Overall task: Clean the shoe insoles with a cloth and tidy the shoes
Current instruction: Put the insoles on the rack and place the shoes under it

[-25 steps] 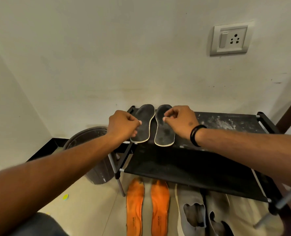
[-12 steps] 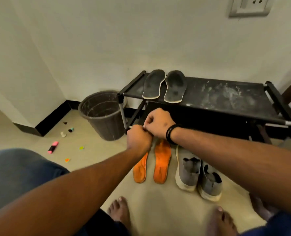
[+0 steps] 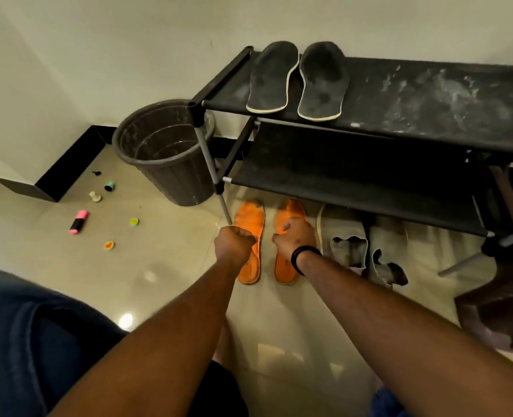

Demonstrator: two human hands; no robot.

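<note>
Two orange insoles lie side by side on the floor in front of the rack. My left hand [image 3: 234,242] is down on the left orange insole [image 3: 250,266], its curled fingers pinching the insole's edge. In the same way, my right hand [image 3: 294,239], with a black band at the wrist, pinches the right orange insole [image 3: 283,269]. Both insoles lie flat. Two black insoles [image 3: 271,76] [image 3: 322,81] rest on the top shelf of the black shoe rack [image 3: 429,97]. A pair of grey shoes [image 3: 351,245] stands right of the orange insoles. No cloth is in view.
A dark plastic bin [image 3: 165,152] stands at the rack's left leg. Small items, among them a pink highlighter [image 3: 79,221], are scattered on the floor at left. A brown stool [image 3: 501,308] is at the right. The wall is right behind the rack.
Both hands left the black insoles on the top shelf and dropped to the floor, where they now pinch the orange insoles. The view tilted downward.
</note>
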